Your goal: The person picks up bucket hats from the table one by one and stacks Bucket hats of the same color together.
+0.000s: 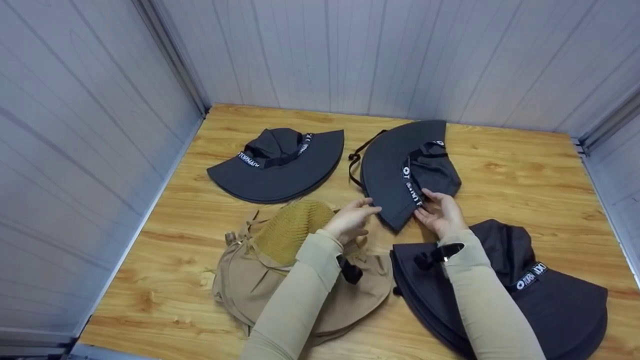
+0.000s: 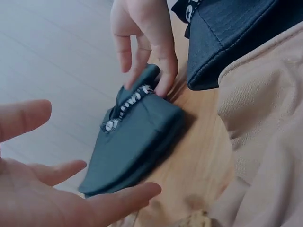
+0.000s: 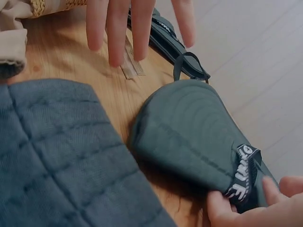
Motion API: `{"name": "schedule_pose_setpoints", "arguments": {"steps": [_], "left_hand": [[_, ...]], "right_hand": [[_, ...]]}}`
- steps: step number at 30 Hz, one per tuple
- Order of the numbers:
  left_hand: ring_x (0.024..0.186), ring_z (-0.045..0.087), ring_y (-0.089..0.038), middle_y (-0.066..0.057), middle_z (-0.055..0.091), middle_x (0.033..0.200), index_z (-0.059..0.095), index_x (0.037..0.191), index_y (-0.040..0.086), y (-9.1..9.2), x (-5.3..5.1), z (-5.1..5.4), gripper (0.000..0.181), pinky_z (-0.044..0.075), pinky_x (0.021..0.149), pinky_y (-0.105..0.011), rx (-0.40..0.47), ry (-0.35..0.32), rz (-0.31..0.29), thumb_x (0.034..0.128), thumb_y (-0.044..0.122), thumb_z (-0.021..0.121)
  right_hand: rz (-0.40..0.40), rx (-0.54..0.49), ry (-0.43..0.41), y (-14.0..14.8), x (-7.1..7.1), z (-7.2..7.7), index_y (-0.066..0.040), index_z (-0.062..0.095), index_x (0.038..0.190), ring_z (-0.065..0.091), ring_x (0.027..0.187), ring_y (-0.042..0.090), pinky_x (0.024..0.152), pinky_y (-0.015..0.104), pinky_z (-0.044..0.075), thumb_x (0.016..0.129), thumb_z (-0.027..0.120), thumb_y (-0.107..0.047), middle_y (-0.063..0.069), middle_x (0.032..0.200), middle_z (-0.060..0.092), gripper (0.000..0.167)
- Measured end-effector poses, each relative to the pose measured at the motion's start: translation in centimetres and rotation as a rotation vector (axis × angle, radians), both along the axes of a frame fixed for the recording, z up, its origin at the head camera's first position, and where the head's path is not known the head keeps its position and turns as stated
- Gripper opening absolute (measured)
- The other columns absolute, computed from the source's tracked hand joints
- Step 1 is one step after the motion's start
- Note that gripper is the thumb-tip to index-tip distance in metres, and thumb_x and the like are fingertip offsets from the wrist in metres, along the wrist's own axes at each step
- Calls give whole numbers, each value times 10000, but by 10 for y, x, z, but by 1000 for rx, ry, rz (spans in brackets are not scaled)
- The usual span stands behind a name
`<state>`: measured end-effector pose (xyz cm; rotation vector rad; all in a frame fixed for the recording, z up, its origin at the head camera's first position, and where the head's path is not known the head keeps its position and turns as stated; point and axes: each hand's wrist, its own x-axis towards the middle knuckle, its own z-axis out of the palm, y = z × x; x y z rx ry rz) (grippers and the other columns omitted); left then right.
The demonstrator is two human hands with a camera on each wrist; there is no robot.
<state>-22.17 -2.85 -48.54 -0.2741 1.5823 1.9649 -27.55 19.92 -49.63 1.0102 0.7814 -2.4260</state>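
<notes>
My right hand (image 1: 442, 214) is at the near end of a dark grey wide-brimmed hat (image 1: 387, 165), which lies folded in half on the table. Its thumb and fingers touch the hat on either side of the lettered band (image 1: 411, 187), loosely spread, as the right wrist view shows too. Just left of the brim's near corner hovers my left hand (image 1: 351, 220), fingers extended and holding nothing. Below that hand lies a beige hat (image 1: 295, 295) with a mustard woven crown (image 1: 295, 227). A black cord (image 1: 355, 159) loops out from the grey hat's far side.
Another folded dark grey hat (image 1: 280, 172) lies at the back left. A darker folded hat (image 1: 555, 305) sits at the front right, partly under my right forearm. Pale panel walls (image 1: 325, 55) enclose the wooden table (image 1: 165, 245) at the back and sides.
</notes>
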Motion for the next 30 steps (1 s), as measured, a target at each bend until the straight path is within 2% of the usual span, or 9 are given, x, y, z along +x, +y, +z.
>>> {"name": "schedule_pose_setpoints", "arguments": {"steps": [2, 5, 8, 9, 11, 17, 20, 24, 30], "left_hand": [[1513, 186, -325, -151, 162, 1649, 249, 1564, 69, 0, -1, -3, 643, 226, 1191, -609, 41, -25, 23, 1011, 184, 556], [1495, 234, -336, -161, 187, 1641, 249, 1559, 50, 0, 0, -6, 627, 265, 1167, -624, 111, -46, 40, 1016, 165, 542], [1462, 297, -384, -197, 212, 1626, 266, 1543, 23, 0, 1, -7, 600, 305, 1145, -627, 175, -37, 49, 1017, 145, 529], [1487, 234, -411, -211, 212, 1622, 277, 1534, 14, 0, 2, -7, 587, 319, 1138, -625, 191, -32, 49, 1018, 139, 525], [1458, 303, -416, -232, 263, 1596, 302, 1511, -8, 1, 4, -5, 555, 343, 1123, -625, 209, -16, 48, 1018, 129, 516], [1351, 487, -378, -224, 468, 1468, 444, 1416, -52, 5, 9, 2, 433, 399, 1087, -609, 227, 47, -6, 1023, 118, 509], [1295, 549, -366, -222, 513, 1422, 460, 1392, -42, 7, 11, 3, 413, 427, 1066, -597, 247, 60, -18, 1031, 151, 513], [1248, 582, -392, -242, 478, 1426, 281, 1494, 32, 9, 10, 3, 552, 462, 1028, -590, 302, 26, 75, 1031, 201, 528], [1266, 532, -472, -276, 298, 1541, -57, 1584, 85, 7, 7, 7, 828, 520, 953, -558, 378, -1, 191, 1030, 253, 535]], "right_hand": [[63, 21, 44, 0, 1, 1, -49, 734, 798, 172, 1502, 159, 1225, 263, 199, 1025, 439, -99, -19, 1656, 128, 375], [128, 72, 101, -1, 3, 3, -76, 744, 771, 378, 1348, 180, 1094, 248, 378, 1037, 445, -120, 19, 1565, 358, 403], [150, 108, 146, -3, 7, 8, -94, 744, 771, 497, 1031, 139, 859, 237, 471, 1028, 478, -103, 13, 1196, 637, 370], [148, 119, 161, -3, 7, 9, -96, 741, 777, 503, 949, 142, 813, 234, 475, 1024, 486, -96, -5, 1046, 660, 355], [158, 148, 196, -4, 9, 12, -115, 738, 795, 509, 887, 135, 795, 234, 465, 1017, 500, -72, -29, 884, 671, 328], [103, 249, 271, -8, 9, 14, -116, 721, 877, 591, 950, 109, 901, 251, 458, 966, 569, 16, -38, 902, 686, 219], [21, 236, 288, -9, 7, 14, -55, 716, 866, 647, 889, 130, 821, 248, 542, 926, 564, 114, 10, 894, 696, 235], [-20, 229, 313, -10, 9, 17, -30, 720, 820, 668, 819, 149, 730, 231, 572, 889, 542, 186, 36, 869, 689, 288], [24, 292, 349, -10, 15, 26, -77, 734, 784, 650, 806, 125, 726, 209, 560, 886, 530, 182, -8, 848, 699, 345]]}}
